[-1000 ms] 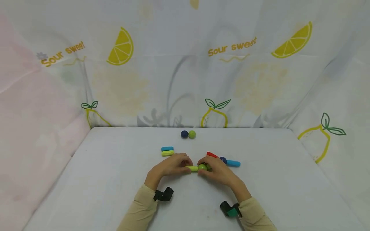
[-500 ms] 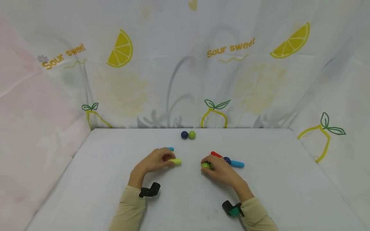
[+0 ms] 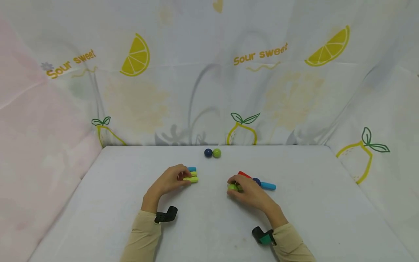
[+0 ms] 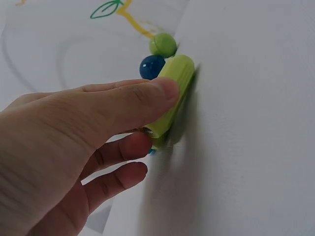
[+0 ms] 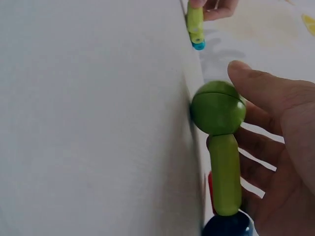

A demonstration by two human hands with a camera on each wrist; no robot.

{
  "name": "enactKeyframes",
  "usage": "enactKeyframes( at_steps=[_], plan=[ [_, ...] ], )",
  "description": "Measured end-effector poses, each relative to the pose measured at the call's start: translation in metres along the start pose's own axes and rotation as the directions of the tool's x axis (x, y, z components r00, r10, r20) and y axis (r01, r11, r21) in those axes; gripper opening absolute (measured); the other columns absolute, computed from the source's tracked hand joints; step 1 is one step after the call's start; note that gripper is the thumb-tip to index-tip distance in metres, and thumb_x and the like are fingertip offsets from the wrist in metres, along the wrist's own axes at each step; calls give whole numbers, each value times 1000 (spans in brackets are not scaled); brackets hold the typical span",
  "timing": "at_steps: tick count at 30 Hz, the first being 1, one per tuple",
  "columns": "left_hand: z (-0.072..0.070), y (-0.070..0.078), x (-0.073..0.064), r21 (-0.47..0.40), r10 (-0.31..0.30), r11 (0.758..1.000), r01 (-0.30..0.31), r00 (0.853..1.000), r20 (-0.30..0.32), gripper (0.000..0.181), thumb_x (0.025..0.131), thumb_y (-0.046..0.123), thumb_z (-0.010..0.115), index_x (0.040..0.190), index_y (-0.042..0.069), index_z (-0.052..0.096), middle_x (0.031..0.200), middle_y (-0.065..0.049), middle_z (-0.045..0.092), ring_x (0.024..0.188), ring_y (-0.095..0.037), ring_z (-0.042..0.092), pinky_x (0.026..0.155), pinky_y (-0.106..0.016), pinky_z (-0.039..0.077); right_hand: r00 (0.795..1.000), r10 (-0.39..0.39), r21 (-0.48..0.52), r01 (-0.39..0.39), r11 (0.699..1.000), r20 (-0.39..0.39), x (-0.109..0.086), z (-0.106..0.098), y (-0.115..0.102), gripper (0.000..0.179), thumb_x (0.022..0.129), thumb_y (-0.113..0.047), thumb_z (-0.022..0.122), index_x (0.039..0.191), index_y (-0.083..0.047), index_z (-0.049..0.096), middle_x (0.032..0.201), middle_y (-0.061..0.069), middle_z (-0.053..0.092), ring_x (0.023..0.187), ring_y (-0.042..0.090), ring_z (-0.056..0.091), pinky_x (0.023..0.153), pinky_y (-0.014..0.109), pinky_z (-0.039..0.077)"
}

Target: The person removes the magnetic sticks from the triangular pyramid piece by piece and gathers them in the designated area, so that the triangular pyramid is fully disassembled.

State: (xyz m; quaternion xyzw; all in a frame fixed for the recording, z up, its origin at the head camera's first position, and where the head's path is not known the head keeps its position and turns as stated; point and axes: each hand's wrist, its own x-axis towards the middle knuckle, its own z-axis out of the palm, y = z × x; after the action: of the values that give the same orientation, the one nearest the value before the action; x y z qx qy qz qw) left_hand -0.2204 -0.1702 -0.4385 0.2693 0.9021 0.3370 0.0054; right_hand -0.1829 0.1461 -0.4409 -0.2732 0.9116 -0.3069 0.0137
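Note:
My left hand (image 3: 168,180) pinches a yellow-green magnetic stick (image 4: 183,69) between thumb and fingers. It lies alongside another yellow-green stick (image 3: 194,174) and a blue stick (image 3: 192,169), both partly hidden by the fingers. On the right, thumb and fingers of my right hand (image 3: 250,193) hold a green ball (image 5: 219,110). A yellow-green stick (image 5: 225,174) joins that ball to a dark blue ball (image 3: 256,181). A red stick (image 3: 244,174) and a blue stick (image 3: 268,186) also meet the dark blue ball.
A second dark blue ball (image 3: 208,153) and another green ball (image 3: 217,153) sit side by side near the back of the white table (image 3: 209,225). Behind the table hangs a lemon-print cloth (image 3: 196,91).
My left hand has drawn the yellow-green stick away from the green ball, leftward to the two other sticks. The right hand and its joined pieces have shifted slightly right.

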Motion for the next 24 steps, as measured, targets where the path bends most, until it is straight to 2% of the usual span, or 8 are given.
enactKeyframes(
  at_steps=[6, 9, 11, 14, 19, 24],
  plan=[
    [3, -2, 1, 30, -38, 999, 39, 999, -23, 17, 79, 14, 76, 93, 13, 66, 86, 2, 59, 74, -11, 52, 66, -22, 44, 1000, -14, -1, 14, 1000, -10, -3, -16, 0, 24, 89, -26, 65, 107, -11, 63, 99, -2, 61, 97, 18, 57, 88, 39, 43],
    [4, -2, 1, 37, -47, 998, 48, 999, -28, 18, 79, 15, 76, 93, 14, 66, 86, 1, 58, 73, -12, 51, 65, -22, 44, 999, -19, -2, 19, 1000, -35, -6, -24, 5, 21, 89, -23, 66, 106, -10, 64, 99, -1, 62, 96, 19, 58, 88, 39, 43],
    [3, -1, 1, 41, -38, 998, 39, 999, -32, 19, 79, 15, 76, 94, 13, 66, 86, -1, 58, 72, -13, 51, 64, -22, 43, 998, -25, -12, 25, 1000, -50, -8, -28, 8, 20, 88, -20, 67, 105, -9, 64, 98, 0, 63, 94, 19, 58, 86, 38, 43],
    [4, 2, 3, 52, 7, 999, -4, 999, -53, 20, 79, 16, 76, 95, 13, 65, 84, -2, 57, 70, -12, 49, 62, -21, 42, 999, -32, -41, 30, 999, -36, -9, -29, 13, 20, 86, -17, 68, 104, -10, 65, 97, -1, 63, 92, 18, 58, 84, 37, 42],
    [10, 22, 11, 54, 75, 996, -71, 995, -73, 15, 84, 19, 72, 96, 12, 65, 81, 2, 53, 69, -9, 46, 61, -20, 41, 999, -36, -122, 37, 992, 11, -7, -23, 15, 17, 85, -15, 69, 102, -13, 66, 98, -3, 64, 90, 16, 54, 83, 38, 39],
    [31, 49, 22, 55, 118, 992, -117, 993, -19, 19, 88, 22, 67, 104, 11, 64, 85, 4, 54, 73, -9, 49, 63, -20, 42, 1000, -31, -153, 32, 988, 4, -5, -14, 11, 14, 85, -16, 69, 100, -16, 68, 97, -6, 63, 90, 13, 52, 84, 39, 39]
  ],
)
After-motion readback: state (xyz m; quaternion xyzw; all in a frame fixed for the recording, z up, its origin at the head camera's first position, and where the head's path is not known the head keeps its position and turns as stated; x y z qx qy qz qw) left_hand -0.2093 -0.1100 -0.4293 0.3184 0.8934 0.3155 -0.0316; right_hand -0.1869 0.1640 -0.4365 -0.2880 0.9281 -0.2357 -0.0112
